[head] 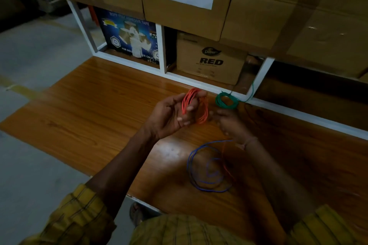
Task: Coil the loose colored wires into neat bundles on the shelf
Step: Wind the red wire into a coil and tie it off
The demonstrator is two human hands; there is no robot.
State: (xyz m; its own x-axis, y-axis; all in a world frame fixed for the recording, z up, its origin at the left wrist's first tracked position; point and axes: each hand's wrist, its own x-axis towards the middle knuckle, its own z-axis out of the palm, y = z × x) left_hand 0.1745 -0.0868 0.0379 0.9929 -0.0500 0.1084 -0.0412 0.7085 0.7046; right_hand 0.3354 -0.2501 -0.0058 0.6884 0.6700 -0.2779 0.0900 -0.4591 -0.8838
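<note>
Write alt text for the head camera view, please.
A person's left hand holds an orange wire coil above a wooden shelf, the right hand beside it. A green coil and loose blue wire lie nearby.

The light is dim. A glossy wooden shelf [89, 109] with white edging juts over a grey concrete floor [35, 57] marked by a yellow line [22, 88]. Behind it, white dividers [161, 49] split a lower row into bays holding a blue tape box [129, 38] and a brown carton [211, 61] printed RED. Large taped cartons [185, 6] with white labels are stacked above.
</note>
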